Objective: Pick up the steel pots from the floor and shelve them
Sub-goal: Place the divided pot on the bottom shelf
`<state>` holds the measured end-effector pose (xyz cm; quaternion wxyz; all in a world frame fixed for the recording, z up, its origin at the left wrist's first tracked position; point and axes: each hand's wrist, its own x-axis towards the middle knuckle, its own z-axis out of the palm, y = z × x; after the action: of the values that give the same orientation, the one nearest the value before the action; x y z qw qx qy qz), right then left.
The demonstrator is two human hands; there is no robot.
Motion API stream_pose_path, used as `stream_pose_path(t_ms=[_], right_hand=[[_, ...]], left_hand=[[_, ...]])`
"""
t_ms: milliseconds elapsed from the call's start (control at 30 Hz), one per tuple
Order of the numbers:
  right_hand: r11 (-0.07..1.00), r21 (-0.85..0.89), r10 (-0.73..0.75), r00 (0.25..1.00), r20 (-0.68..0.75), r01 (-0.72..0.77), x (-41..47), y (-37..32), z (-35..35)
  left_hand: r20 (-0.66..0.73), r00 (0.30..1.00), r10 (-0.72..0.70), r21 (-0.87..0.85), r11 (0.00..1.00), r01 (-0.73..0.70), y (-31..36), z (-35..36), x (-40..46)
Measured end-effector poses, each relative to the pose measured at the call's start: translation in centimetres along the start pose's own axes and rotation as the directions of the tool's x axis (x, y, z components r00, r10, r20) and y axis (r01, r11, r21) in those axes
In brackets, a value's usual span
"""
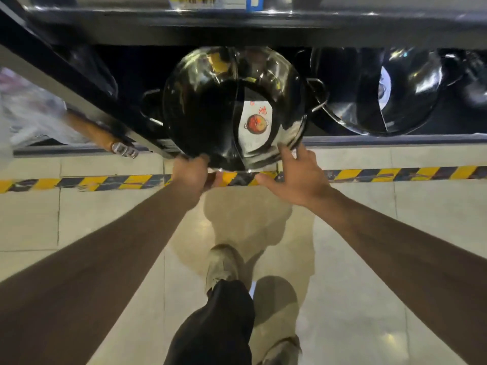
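Note:
A large shiny steel pot [210, 106] with a divider and a paper label leans tilted at the front of the lowest shelf [395, 139], its near rim jutting over the shelf edge. My left hand [191, 173] grips the pot's near rim from the left. My right hand [295, 175] has spread fingers touching the rim on the right. Another steel pot [374, 90] with the same kind of label stands on the shelf to the right.
A dark shelf board [237, 22] hangs right above the pots. The shelf's slanted post [79, 85] runs down the left, with a wooden handle [105, 138] and plastic-wrapped goods [29, 111] beyond. Yellow-black tape [395, 173] crosses the tiled floor. My shoes [221, 264] are below.

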<state>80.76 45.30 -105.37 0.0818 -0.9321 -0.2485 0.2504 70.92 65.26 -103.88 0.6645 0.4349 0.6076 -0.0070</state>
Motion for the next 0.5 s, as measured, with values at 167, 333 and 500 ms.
stream_pose_path(t_ms=[167,333,500], right_hand=[[0.995,-0.078,-0.067,0.998,-0.019,0.065,5.6,-2.9,-1.8],[0.982,-0.154,-0.091,0.988,0.126,0.11,9.1,-4.0,-2.7],[0.991,-0.08,-0.085,0.973,0.214,0.104,9.5,-2.3,-2.3]], left_hand=[[0.021,1.0,0.014,0.14,0.99,-0.017,3.4,-0.4,2.7],[-0.008,0.99,0.144,0.464,0.877,-0.124,4.0,-0.5,3.8],[0.148,0.909,0.389,0.888,0.352,-0.296,2.6,0.7,2.6]])
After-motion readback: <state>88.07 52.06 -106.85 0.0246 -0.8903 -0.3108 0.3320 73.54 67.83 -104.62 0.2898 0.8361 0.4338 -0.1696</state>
